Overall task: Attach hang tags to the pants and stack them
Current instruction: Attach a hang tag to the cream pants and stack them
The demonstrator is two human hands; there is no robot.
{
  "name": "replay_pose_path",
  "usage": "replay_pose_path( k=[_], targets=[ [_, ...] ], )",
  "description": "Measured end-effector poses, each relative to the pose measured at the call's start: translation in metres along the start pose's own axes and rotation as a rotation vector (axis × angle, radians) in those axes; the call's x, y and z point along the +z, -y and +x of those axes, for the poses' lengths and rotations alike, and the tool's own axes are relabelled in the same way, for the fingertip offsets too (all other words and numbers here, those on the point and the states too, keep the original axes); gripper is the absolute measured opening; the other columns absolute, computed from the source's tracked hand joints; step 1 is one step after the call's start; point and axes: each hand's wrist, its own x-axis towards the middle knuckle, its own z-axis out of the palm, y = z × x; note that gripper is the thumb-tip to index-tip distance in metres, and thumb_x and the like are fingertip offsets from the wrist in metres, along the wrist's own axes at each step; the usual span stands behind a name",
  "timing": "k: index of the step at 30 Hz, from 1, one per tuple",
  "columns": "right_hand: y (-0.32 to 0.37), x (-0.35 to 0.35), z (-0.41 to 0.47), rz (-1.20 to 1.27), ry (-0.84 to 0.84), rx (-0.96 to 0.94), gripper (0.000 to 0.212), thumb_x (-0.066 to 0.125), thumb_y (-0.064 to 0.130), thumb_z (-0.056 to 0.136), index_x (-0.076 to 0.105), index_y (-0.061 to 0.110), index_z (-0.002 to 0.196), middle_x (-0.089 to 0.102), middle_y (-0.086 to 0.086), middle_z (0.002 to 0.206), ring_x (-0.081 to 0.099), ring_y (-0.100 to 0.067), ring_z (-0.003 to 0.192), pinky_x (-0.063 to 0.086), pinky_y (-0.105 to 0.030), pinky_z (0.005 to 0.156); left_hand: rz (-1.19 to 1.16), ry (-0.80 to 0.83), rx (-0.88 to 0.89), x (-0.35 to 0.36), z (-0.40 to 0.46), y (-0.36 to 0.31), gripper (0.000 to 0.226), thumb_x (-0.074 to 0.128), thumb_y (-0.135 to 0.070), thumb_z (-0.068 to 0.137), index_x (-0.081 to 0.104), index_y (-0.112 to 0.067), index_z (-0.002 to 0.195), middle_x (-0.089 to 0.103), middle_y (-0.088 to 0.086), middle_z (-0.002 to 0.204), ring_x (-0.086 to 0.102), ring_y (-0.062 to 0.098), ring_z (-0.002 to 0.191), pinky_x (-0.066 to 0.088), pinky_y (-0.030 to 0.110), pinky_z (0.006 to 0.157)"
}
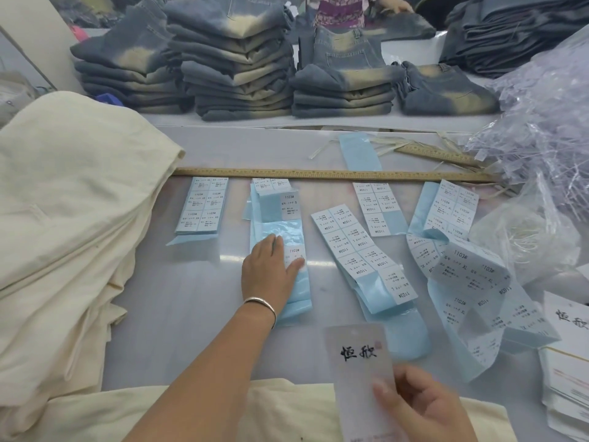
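Observation:
My right hand [420,406] pinches a white hang tag [357,352] with black brush characters, low in the middle of the view. My left hand [269,269] reaches forward and lies flat with straight fingers on a blue-backed strip of size stickers [287,231], its fingertips on a sticker near the strip's lower part. Cream pants [63,218] are piled at the left. Another cream pair [111,416] lies along the near table edge under my arms.
Several more sticker strips [360,250] lie spread across the table, below a long wooden ruler [318,173]. A stack of hang tags [567,371] sits at the right. Clear plastic fasteners [541,129] are heaped at the far right. Folded jeans stacks [239,59] and a person stand beyond.

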Motion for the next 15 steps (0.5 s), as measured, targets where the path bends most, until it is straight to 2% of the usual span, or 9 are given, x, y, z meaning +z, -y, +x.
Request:
replay_pose_path(
  k=[2,4,6,8,10,11,13,14,15],
  targets=[
    [0.019,0.004,0.020,-0.074,0.065,-0.110,0.021,0.064,-0.021,0.078,0.071,-0.001,0.074,0.073,-0.018,0.077,0.066,-0.016,0.064,0.051,-0.020,0.058,0.068,-0.014,0.054,0.001,-0.005,0.007,0.059,0.042,-0.051,0.098,0.039,-0.016,0.145,0.036,0.000,0.151,0.033,0.020,0.136,0.029,0.032,0.107],
    [0.039,0.016,0.046,-0.189,0.046,-0.171,0.026,0.060,-0.014,0.076,0.069,0.007,0.065,0.071,-0.007,0.070,0.060,-0.011,0.060,0.045,-0.017,0.053,0.036,-0.037,0.074,-0.002,-0.007,0.013,0.049,0.049,-0.045,0.096,0.051,-0.017,0.136,0.046,0.000,0.141,0.042,0.023,0.126,0.035,0.034,0.100],
    [0.057,0.034,0.074,-0.274,-0.022,-0.195,0.025,0.049,-0.003,0.067,0.052,0.011,0.046,0.055,-0.002,0.053,0.046,-0.011,0.049,0.033,-0.018,0.045,-0.109,-0.064,0.061,-0.004,-0.009,0.020,0.041,0.060,-0.037,0.093,0.062,-0.014,0.126,0.054,0.001,0.129,0.046,0.024,0.117,0.038,0.034,0.097],
    [0.068,0.057,0.104,-0.316,-0.027,-0.201,0.022,0.046,0.013,0.063,0.036,0.017,0.044,0.036,0.002,0.048,0.031,-0.014,0.046,0.027,-0.024,0.045,-0.313,-0.095,0.019,-0.005,-0.010,0.024,0.033,0.069,-0.029,0.088,0.070,-0.013,0.117,0.058,-0.001,0.115,0.047,0.020,0.107,0.036,0.024,0.092],
    [0.068,0.078,0.135,-0.556,0.037,-0.228,0.034,0.049,0.030,0.080,0.044,0.022,0.048,0.045,0.004,0.048,0.042,-0.021,0.051,0.036,-0.030,0.053,-0.446,-0.115,-0.028,-0.005,-0.010,0.026,0.024,0.072,-0.020,0.085,0.074,-0.011,0.107,0.055,-0.005,0.100,0.049,0.016,0.100,0.033,0.018,0.086],
    [0.064,0.086,0.149,-0.743,0.050,-0.245,0.039,0.051,0.040,0.088,0.053,0.025,0.052,0.051,0.010,0.050,0.049,-0.019,0.057,0.037,-0.031,0.057,-0.488,-0.122,-0.050,-0.005,-0.009,0.027,0.018,0.073,-0.017,0.084,0.075,-0.010,0.101,0.054,-0.006,0.095,0.053,0.016,0.096,0.036,0.019,0.083],
    [0.054,0.099,0.170,-1.155,0.042,-0.367,0.020,0.053,0.046,0.093,0.068,0.039,0.083,0.063,0.015,0.073,0.057,-0.013,0.077,0.036,-0.026,0.065,-0.549,-0.135,-0.089,-0.005,-0.008,0.029,0.003,0.072,-0.015,0.083,0.074,-0.014,0.086,0.056,-0.008,0.084,0.058,0.016,0.087,0.043,0.022,0.077],
    [0.049,0.105,0.177,-1.270,0.077,-0.427,0.017,0.054,0.043,0.093,0.067,0.040,0.103,0.067,0.013,0.089,0.059,-0.013,0.090,0.036,-0.025,0.070,-0.575,-0.140,-0.102,-0.006,-0.007,0.030,0.004,0.072,-0.015,0.084,0.072,-0.018,0.081,0.058,-0.009,0.081,0.059,0.014,0.083,0.043,0.022,0.074],
    [0.045,0.109,0.184,-1.334,0.119,-0.463,0.025,0.056,0.038,0.093,0.063,0.039,0.117,0.068,0.010,0.101,0.059,-0.014,0.099,0.037,-0.025,0.074,-0.605,-0.142,-0.109,-0.006,-0.007,0.031,0.007,0.070,-0.016,0.085,0.071,-0.020,0.079,0.060,-0.009,0.080,0.059,0.012,0.081,0.044,0.022,0.073]
  ],
)
